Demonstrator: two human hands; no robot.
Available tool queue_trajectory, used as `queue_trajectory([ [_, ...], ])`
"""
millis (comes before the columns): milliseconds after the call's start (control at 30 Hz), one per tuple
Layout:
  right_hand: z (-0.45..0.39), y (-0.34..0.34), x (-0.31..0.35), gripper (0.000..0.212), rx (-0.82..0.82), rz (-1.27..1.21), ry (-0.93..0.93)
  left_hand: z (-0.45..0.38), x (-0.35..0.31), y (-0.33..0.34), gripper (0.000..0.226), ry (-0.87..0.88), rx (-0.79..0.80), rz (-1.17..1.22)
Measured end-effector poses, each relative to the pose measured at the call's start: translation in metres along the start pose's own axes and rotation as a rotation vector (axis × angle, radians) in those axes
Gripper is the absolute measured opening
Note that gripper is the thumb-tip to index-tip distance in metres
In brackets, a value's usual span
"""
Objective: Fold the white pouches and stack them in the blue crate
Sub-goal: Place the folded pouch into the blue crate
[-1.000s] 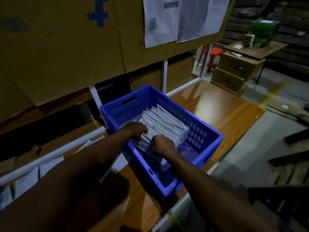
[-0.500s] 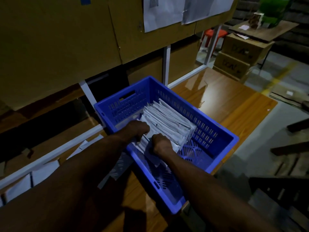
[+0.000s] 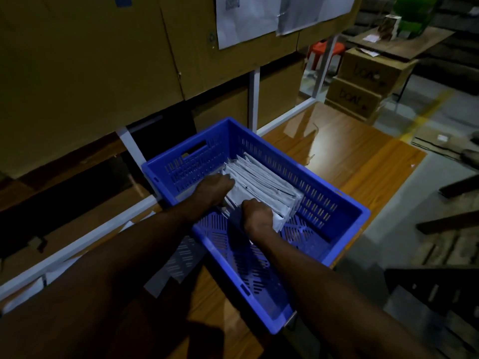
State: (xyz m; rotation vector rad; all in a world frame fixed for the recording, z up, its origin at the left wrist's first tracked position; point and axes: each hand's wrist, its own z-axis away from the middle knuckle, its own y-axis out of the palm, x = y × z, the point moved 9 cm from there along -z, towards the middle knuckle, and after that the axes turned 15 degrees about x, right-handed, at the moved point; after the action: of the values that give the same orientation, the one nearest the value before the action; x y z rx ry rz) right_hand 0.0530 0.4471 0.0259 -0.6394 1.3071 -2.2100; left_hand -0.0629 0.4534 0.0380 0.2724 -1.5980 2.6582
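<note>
Reaching both hands into the blue slotted plastic crate (image 3: 334, 200) on the wooden table (image 3: 363, 156); left hand (image 3: 215, 187) at 10 o'clock and right hand (image 3: 256, 216) at 6 o'clock, curled fingers gripping the stack of folded white pouches (image 3: 264, 182).

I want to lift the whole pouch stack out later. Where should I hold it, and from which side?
Grip the pouch stack at its two short ends, coming down from above. The pouches stand on edge in a row inside the crate, so squeezing the row's ends probably keeps it together. The left hand and right hand already sit at its near end.
</note>
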Motion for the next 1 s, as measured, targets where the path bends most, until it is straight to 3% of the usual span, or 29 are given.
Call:
queue_trajectory([
  [133, 0.004, -0.001, 0.006, 0.025, 0.007, 0.022, -0.015, -0.003, 0.008, 0.004, 0.047, -0.067, 0.066, -0.013],
  [267, 0.022, -0.02, 0.027, 0.011, -0.16, 0.063, -0.056, -0.006, 0.007, 0.009, 0.042, -0.099, 0.046, -0.025],
  [333, 0.029, -0.023, 0.042, 0.02, -0.227, 0.104, -0.151, -0.006, 0.008, 0.005, 0.035, -0.113, -0.004, -0.043],
  [400, 0.03, -0.013, 0.052, 0.035, -0.166, -0.009, -0.261, -0.008, 0.012, 0.005, 0.032, -0.131, -0.007, -0.025],
  [467, 0.024, 0.005, 0.049, 0.036, -0.016, -0.109, -0.268, -0.009, 0.016, 0.008, 0.033, -0.14, -0.003, -0.005],
  [533, 0.02, 0.015, 0.04, 0.036, 0.053, -0.191, -0.257, -0.007, 0.02, 0.01, 0.047, -0.159, 0.001, 0.027],
  [600, 0.018, 0.016, 0.034, 0.039, 0.064, -0.252, -0.242, -0.003, 0.021, 0.007, 0.076, -0.144, 0.004, 0.058],
  [667, 0.017, 0.013, 0.032, 0.042, 0.075, -0.296, -0.235, 0.003, 0.02, -0.004, 0.087, -0.11, -0.04, 0.065],
  [767, 0.018, 0.015, 0.034, 0.044, 0.135, -0.325, -0.232, 0.013, 0.019, -0.021, 0.068, -0.083, -0.068, 0.05],
  [867, 0.02, 0.017, 0.034, 0.037, 0.144, -0.329, -0.216, 0.017, 0.021, -0.015, 0.036, -0.062, 0.066, 0.077],
  [1000, 0.028, 0.014, 0.035, 0.037, 0.158, -0.327, -0.207, 0.024, 0.024, -0.007, 0.034, -0.072, 0.123, 0.114],
])
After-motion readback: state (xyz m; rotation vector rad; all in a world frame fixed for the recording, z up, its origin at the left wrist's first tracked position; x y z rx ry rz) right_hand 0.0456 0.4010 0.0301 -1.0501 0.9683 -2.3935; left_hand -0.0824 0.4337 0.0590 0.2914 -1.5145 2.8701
